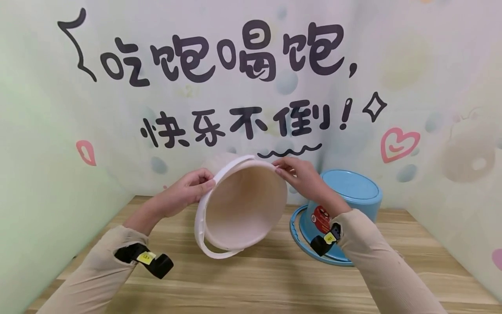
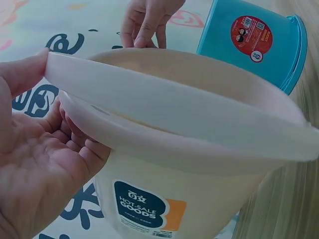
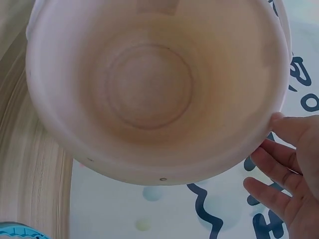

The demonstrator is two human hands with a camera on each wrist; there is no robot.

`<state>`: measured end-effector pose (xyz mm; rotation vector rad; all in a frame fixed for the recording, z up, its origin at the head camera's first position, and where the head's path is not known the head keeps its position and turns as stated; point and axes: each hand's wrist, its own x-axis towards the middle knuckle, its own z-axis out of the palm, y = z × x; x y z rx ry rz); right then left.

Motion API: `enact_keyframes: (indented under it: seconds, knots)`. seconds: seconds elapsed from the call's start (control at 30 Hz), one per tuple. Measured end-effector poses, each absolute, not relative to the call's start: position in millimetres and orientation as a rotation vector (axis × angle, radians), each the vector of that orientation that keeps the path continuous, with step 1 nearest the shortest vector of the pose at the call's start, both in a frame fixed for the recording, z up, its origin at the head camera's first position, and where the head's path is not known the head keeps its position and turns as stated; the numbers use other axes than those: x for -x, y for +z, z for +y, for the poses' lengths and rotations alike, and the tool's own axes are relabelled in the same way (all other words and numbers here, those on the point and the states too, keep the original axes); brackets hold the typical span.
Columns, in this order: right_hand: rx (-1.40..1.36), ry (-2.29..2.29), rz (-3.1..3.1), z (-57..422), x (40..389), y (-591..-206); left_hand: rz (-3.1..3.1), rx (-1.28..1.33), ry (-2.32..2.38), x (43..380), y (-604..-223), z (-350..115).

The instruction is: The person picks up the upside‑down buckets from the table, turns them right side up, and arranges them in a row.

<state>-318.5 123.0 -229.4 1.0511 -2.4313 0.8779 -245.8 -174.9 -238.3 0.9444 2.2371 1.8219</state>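
As we look down through the head view, a pale pinkish-white round plastic bucket [image 1: 247,209] is held between our hands, tipped so that its mouth faces us. The left hand [image 1: 195,187] pinches the rim at the upper left together with the white curved plastic handle [image 1: 200,218], which lies along that side; the right hand [image 1: 300,174] pinches the rim at the upper right. We judge that gripping both sides shares the weight and steadies the tilt. Whether the far base rests against anything, we cannot tell. Beside the right forearm, a sky-blue round plastic bucket [image 1: 349,187] stands upside down on a light wood-grain tabletop [image 1: 235,288], probably for stability, its round red sticker [image 1: 322,219] towards us.

Through the left wrist view, we see the left thumb laid on the handle and the other fingers curled beneath the rim, which seems to stop the handle swinging loose. Beyond those fingertips, a dark-blue and orange label [image 2: 144,205] sits on the outer wall.

Through the right wrist view, the thumb and a finger nip the rim lightly while other fingers spread away from it; to us, this hand appears to guide more than carry. A faint ring on the inner floor faces us.
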Motion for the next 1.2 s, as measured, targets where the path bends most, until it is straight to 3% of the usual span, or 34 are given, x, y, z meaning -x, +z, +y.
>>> enact_keyframes:
  seconds: [0.53,0.93,1.2]
  knots:
    - [-0.996,0.965,-2.5,135.0,321.5,-245.1,1.773,-1.013,2.242,244.4,-258.5,-196.0]
    - [-1.006,1.317,-2.525,144.9,308.7,-255.5,1.359,-0.852,2.5,252.8,-265.5,-195.4]
    - [-0.815,1.423,-2.46,136.8,315.6,-252.9,1.325,-0.6,2.615,262.4,-267.7,-190.8]
